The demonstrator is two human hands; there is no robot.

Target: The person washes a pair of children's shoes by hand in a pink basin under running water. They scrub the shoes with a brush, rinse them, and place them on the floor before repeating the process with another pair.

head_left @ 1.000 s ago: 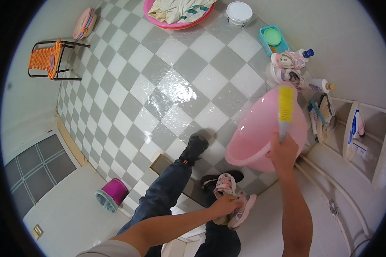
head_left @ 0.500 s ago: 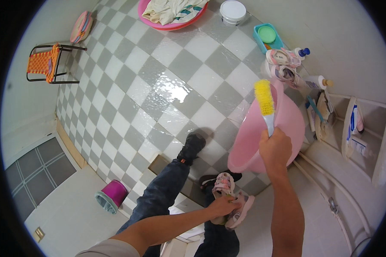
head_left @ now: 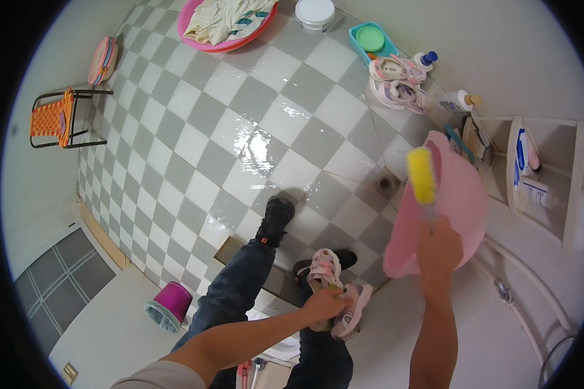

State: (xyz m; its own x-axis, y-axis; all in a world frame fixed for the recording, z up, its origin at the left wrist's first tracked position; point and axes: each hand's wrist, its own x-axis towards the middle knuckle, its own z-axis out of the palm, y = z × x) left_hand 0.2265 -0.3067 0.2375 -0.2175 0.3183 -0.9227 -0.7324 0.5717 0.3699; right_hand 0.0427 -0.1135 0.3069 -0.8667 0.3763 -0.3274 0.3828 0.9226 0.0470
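floor (checkered, shiny) (head_left: 305, 172) | orange chair (head_left: 50, 121) | purple bin (head_left: 173, 301) | white tub (head_left: 315, 14)

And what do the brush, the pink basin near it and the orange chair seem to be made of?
Brush: probably plastic; bright yellow bristles look synthetic, but blur hides the finish.
Pink basin: likely plastic, smooth and fairly matt, by its even colour and rounded rim.
Orange chair: thin black frame looks like painted metal; woven strips, plastic or fabric, too small to tell.

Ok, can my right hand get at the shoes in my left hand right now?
Probably yes: nothing seems to stand between the right hand and the shoes in the left hand. But the right hand grips the brush, so grasping them would likely mean putting that down.
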